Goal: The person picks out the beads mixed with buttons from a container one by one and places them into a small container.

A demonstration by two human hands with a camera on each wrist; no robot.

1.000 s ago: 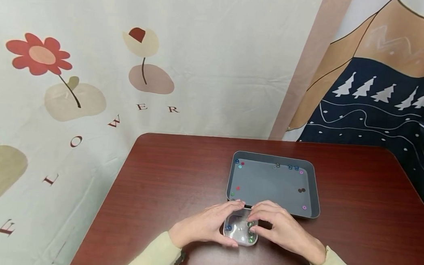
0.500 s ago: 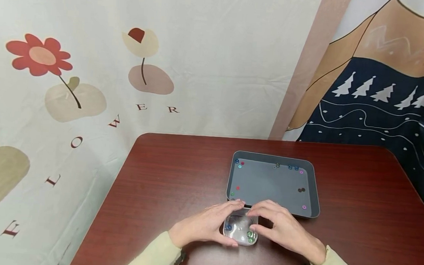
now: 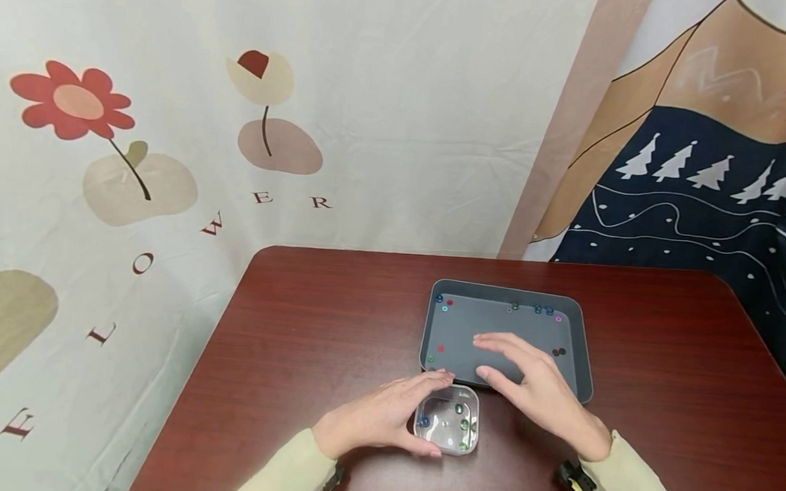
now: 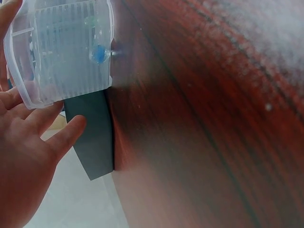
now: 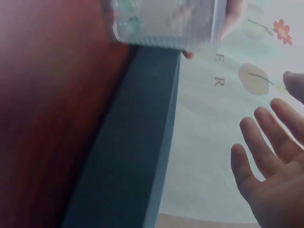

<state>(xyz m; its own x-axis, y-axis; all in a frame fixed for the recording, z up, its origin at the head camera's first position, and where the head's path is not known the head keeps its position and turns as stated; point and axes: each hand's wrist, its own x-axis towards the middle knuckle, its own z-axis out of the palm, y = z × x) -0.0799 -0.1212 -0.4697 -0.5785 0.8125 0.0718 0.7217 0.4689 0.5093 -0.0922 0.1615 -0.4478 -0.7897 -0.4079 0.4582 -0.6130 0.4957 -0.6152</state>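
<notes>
My left hand point(image 3: 389, 414) holds a small clear plastic box point(image 3: 445, 435) at its left side, thumb at the near edge and fingers at the far edge. Inside it lie a blue glass marble point(image 4: 99, 53) and several green ones point(image 3: 464, 425). My right hand point(image 3: 536, 386), fingers spread and slightly bent, hovers over the near side of the grey tray point(image 3: 496, 328) with nothing visible in it. The right wrist view shows its fingers apart. Small coloured pieces are scattered on the tray.
The tray holds blue marbles point(image 3: 544, 310), a pink ring point(image 3: 559, 319), dark brown pieces point(image 3: 558, 352) and red and green bits near its left wall. A dark red wooden table point(image 3: 320, 331) lies under everything. Printed curtains point(image 3: 408, 111) hang behind.
My right hand has left the box's right side and moved away over the tray. A green marble now shows farther up in the box. The left hand stays put.
</notes>
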